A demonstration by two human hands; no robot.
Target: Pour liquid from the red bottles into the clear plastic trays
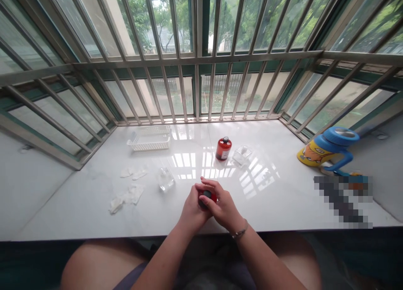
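Note:
My left hand [191, 210] is closed around the side of a small red bottle [213, 197] with a dark cap, near the front edge of the white counter. My right hand [226, 207], with a bracelet on its wrist, curls over the same bottle from the right, its thumb by the cap. Much of the bottle is hidden by my fingers. A second red bottle [223, 149] with a dark cap and a white label stands upright farther back. Beside it lies a clear plastic-looking piece [242, 155]. Another clear piece [166, 179] is left of my hands.
Crumpled white tissues [134, 194] lie on the left of the counter [78, 206]. A white perforated basket [149, 145] sits at the back left. At the right, a blue and yellow flask [327, 147] leans near a pixelated dark patch. Metal window bars run along the back.

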